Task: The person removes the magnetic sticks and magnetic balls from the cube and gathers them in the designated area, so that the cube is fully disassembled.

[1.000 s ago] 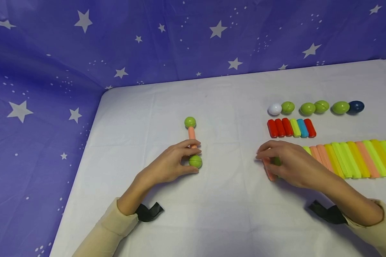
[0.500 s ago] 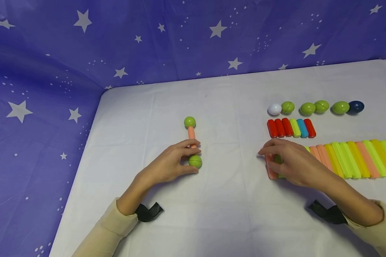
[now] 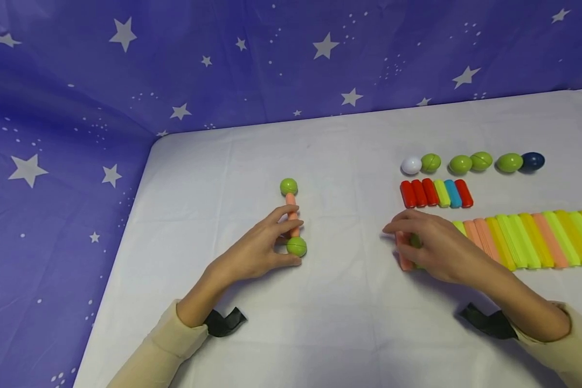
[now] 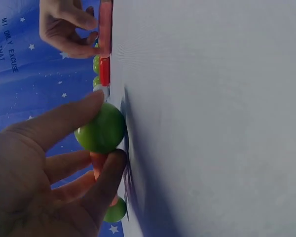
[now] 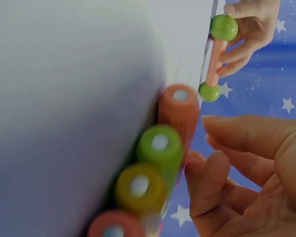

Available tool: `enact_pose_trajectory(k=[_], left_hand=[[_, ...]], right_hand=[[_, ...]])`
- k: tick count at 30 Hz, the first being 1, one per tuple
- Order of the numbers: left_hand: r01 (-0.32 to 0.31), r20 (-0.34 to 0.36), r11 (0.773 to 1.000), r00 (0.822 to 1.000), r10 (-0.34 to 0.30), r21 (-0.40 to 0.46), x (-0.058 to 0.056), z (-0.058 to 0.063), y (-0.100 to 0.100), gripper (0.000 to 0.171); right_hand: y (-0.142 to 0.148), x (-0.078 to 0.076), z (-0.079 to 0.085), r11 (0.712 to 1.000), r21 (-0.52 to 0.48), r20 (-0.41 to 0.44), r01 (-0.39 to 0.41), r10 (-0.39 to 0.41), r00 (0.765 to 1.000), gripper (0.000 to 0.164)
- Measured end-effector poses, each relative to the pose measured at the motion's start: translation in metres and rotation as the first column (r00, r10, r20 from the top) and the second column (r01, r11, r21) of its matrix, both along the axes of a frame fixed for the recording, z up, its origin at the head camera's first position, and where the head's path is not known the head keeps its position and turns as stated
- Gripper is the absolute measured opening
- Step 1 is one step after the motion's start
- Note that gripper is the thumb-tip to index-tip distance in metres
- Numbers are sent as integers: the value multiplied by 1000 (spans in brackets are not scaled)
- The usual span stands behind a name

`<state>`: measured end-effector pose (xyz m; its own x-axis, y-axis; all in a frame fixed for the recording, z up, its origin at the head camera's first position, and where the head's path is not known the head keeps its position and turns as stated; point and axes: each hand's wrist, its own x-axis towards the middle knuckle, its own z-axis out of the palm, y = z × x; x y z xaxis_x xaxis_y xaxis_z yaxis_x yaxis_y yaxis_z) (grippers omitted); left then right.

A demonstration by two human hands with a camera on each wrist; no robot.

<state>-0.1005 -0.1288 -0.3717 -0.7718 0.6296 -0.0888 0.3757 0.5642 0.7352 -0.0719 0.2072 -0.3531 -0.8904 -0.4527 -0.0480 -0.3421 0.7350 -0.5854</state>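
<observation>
My left hand (image 3: 254, 245) pinches a green ball (image 3: 297, 247) between thumb and fingers, seen closely in the left wrist view. A salmon magnetic stick (image 3: 291, 199) runs from that ball to a second green ball (image 3: 288, 186); other fingers of the left hand lie across the stick. My right hand (image 3: 431, 245) hovers over the left end of a row of long sticks, by the outermost salmon stick (image 5: 180, 111). In the right wrist view its loosely bent fingers (image 5: 212, 173) appear apart from that stick. Beside it lies a green stick (image 5: 160, 143) with a silvery end.
Long yellow, green and salmon sticks (image 3: 526, 242) continue rightward. Behind them lie short red, yellow-green and blue sticks (image 3: 429, 192). Further back are several green balls (image 3: 461, 164), a white ball (image 3: 411, 165) and a dark blue ball (image 3: 532, 161). A starry purple cloth borders the white table (image 3: 199, 178).
The outermost salmon stick, tilted and apart a second ago, now lies against the row, and my right hand has loosened from it. The left hand barely moves.
</observation>
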Motion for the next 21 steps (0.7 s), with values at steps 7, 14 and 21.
enact_pose_trajectory(k=[7,14,21], left_hand=[[25,69,996,997,-31,89,2,0,4,61],[30,116,983,992,-52,183,1,0,5,56],[36,88,987,995,-50,159,1,1,5,50]], right_hand=[[-28,4,-1,987,-151,31,-51,56,998,26],[-68,3,-4,975,-187,1,-116,118,993,24],[-87,-4,-12,980,-163,11,-118,121,993,25]])
